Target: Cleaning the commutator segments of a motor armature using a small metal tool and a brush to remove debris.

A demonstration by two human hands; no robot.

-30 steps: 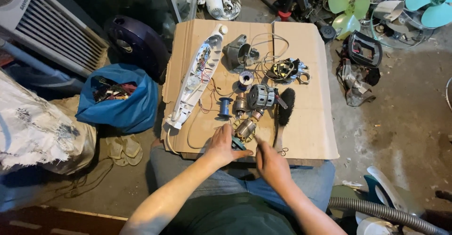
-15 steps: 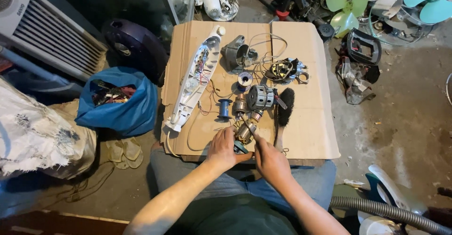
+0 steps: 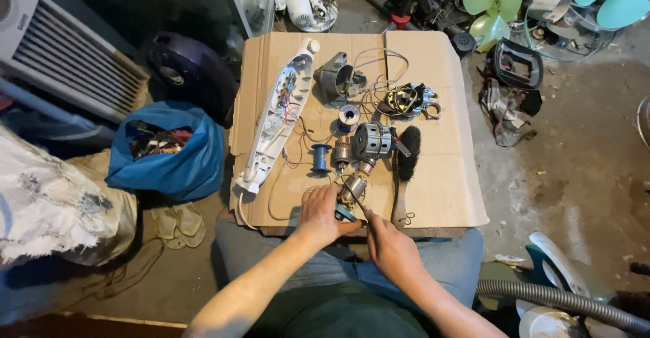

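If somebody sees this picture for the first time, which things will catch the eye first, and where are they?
In the middle lies a sheet of brown cardboard covered with small motor parts, wire spools and a black brush, with a long white opened casing along its left side. At its near edge the left hand and right hand meet over a small metal part. A blue bag sits on the floor at left, and green and turquoise fan blades lie at top right.

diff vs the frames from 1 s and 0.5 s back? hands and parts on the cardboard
Little changed. The right hand has angled its thin dark-tipped tool up towards the small metal motor part at the near edge of the brown cardboard sheet. The left hand stays closed on a small teal-handled item beside it. White plastic housing, black brush and blue spool lie as before.
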